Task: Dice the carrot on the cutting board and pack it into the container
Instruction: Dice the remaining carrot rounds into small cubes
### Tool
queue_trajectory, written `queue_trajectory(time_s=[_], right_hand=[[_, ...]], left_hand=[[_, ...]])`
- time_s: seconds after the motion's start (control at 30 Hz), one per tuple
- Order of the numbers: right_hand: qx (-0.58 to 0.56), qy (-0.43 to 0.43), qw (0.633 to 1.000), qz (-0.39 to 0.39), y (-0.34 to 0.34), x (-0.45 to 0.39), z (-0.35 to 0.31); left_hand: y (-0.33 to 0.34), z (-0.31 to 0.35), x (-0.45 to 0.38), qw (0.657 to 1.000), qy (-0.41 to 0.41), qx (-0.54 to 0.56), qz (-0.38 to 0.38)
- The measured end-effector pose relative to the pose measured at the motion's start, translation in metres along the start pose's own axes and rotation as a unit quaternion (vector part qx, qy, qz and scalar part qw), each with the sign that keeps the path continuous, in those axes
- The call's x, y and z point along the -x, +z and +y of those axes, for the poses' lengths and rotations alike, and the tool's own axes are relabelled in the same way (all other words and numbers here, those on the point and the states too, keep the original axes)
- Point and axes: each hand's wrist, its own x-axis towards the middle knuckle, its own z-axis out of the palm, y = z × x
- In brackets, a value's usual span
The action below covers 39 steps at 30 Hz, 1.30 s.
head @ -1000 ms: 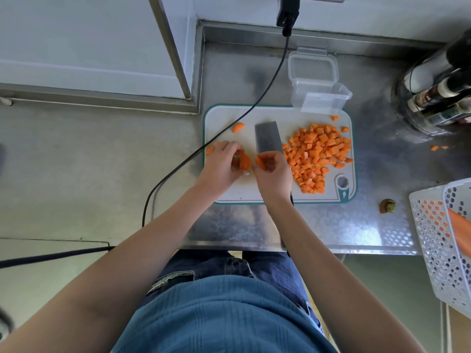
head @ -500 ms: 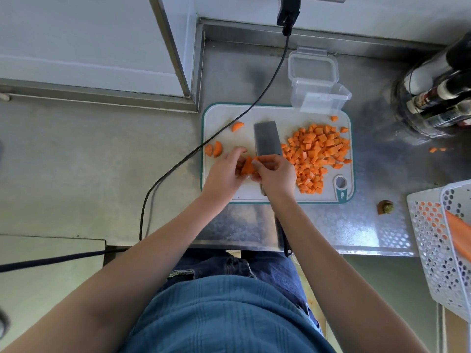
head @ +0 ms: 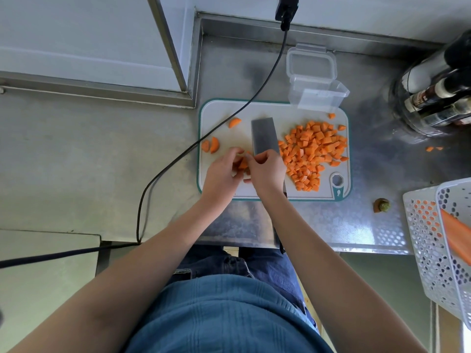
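- A black cable [head: 193, 146] runs across the steel bench [head: 132, 159] and over the far left corner of the cutting board [head: 275, 110].
- Three carrot slices [head: 214, 145] lie loose on the board's left side, apart from your hands.
- Your left hand [head: 221, 174] has its grip curled around a carrot piece [head: 243, 164], fingertips pinching it against the board.
- Your right hand [head: 267, 171] meets the left at that same piece; its grip is curled, thumb and fingers pinching the carrot piece beside the blade.
- The cleaver [head: 265, 136] lies flat on the board, its blade pointing away from you, its handle hidden under your right hand.
- The diced carrot [head: 313, 151] sits heaped on the board's right half, touching the blade's edge.
- The clear container [head: 318, 98] stands at the board's far edge, its lid [head: 309, 63] open behind it.
- A carrot top [head: 381, 205] rests on the bench near a white basket [head: 433, 240].
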Motion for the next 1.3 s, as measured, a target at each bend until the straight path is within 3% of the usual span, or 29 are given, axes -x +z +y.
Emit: queue_trajectory(time_s=[0.2,0.37,0.5,0.6,0.73,0.87,0.97,1.07,1.13,1.2,1.23,1.3], right_hand=[[-0.031,-0.008,0.999,-0.024,-0.006,0.006,-0.006],[0.030,-0.089,0.990,0.105,-0.039,0.018,0.011],[0.174,-0.064,0.982,0.033,-0.048,0.031,0.049],[0.215,-0.039,0.976,0.011,-0.043,0.034,0.057],[0.211,-0.026,0.977,-0.020,-0.050,0.028,0.053],[0.142,-0.049,0.987,-0.050,-0.060,0.036,0.052],[0.097,-0.060,0.991,-0.070,-0.066,0.047,0.055],[0.103,-0.078,0.991,-0.047,-0.067,0.057,0.053],[0.110,-0.100,0.989,-0.012,-0.067,0.065,0.053],[0.130,-0.126,0.983,0.004,-0.064,0.071,0.052],[0.155,-0.130,0.979,-0.001,-0.061,0.072,0.051],[0.230,-0.120,0.966,-0.016,-0.055,0.070,0.049]], left_hand=[[0.005,-0.006,-0.005,0.999,0.036,-0.021,0.004],[-0.001,-0.008,-0.006,0.994,0.093,-0.062,0.004],[0.001,-0.010,-0.008,0.989,0.104,-0.101,0.005],[0.003,-0.004,-0.010,0.988,0.104,-0.112,0.017],[-0.018,-0.003,-0.021,0.984,0.116,-0.100,-0.093],[-0.040,-0.001,-0.036,0.943,0.159,-0.155,-0.248],[-0.042,0.000,-0.046,0.926,0.177,-0.178,-0.284],[-0.044,-0.001,-0.035,0.953,0.143,-0.139,-0.227],[-0.044,-0.007,-0.005,0.988,0.089,-0.088,-0.094],[-0.038,-0.007,0.033,1.000,-0.007,-0.021,0.009],[-0.033,-0.003,0.049,0.998,-0.060,0.022,0.020],[-0.023,0.009,0.067,0.986,-0.134,0.092,-0.028]])
